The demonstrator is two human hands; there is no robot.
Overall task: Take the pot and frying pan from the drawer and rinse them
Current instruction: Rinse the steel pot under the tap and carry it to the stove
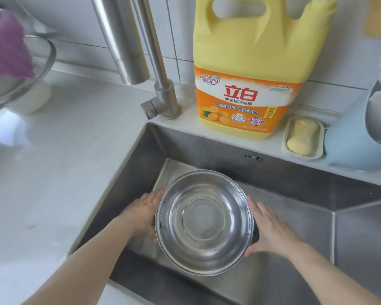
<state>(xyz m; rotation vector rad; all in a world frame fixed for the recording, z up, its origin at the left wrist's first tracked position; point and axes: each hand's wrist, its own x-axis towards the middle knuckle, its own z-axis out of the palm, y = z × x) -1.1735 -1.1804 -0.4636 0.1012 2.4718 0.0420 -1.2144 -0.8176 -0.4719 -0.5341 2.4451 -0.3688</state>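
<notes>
A round stainless-steel pot [204,219] is held low inside the sink [295,181], its mouth facing up at me. Water drops cling to its inner wall. My left hand [141,214] grips its left side, fingers lying along the wall and thumb tucked below. My right hand [271,230] grips the right side at a small black handle [256,236], thumb curled under the rim. No frying pan is in view. The faucet [128,40] stands above the sink's back left corner, and no water runs from it.
A large yellow detergent jug [251,84] stands on the ledge behind the sink, next to a soap bar in a dish [304,135] and a blue holder [350,139]. A glass bowl [20,73] with a purple cloth [7,47] sits on the white counter [64,161] at left.
</notes>
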